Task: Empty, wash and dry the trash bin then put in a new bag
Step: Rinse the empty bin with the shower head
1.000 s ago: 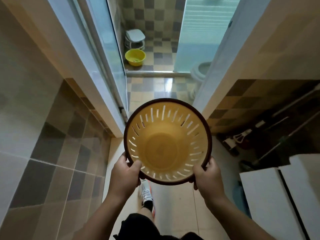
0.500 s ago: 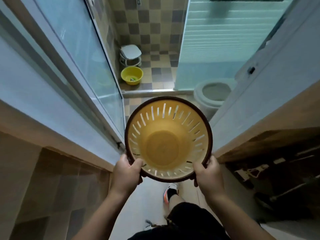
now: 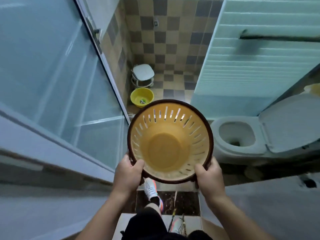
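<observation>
I carry a round yellow trash bin (image 3: 168,146) with a dark brown rim and slotted walls, its mouth facing up at me and nothing inside. My left hand (image 3: 127,174) grips the rim at its near left, thumb over the edge. My right hand (image 3: 210,177) grips the rim at its near right in the same way. The bin hangs above a dark doorway threshold at the entrance of a tiled bathroom.
A frosted glass door (image 3: 52,80) stands on the left. A white toilet (image 3: 237,135) with its lid up sits at right. Farther in are a yellow basin (image 3: 142,97) and a white stool (image 3: 143,73) on the checkered floor. A ribbed glass panel (image 3: 256,66) rises behind the toilet.
I have walked forward from the corridor to the bathroom doorway with the bin in both hands. The toilet, basin and stool are closer now. My grip is unchanged.
</observation>
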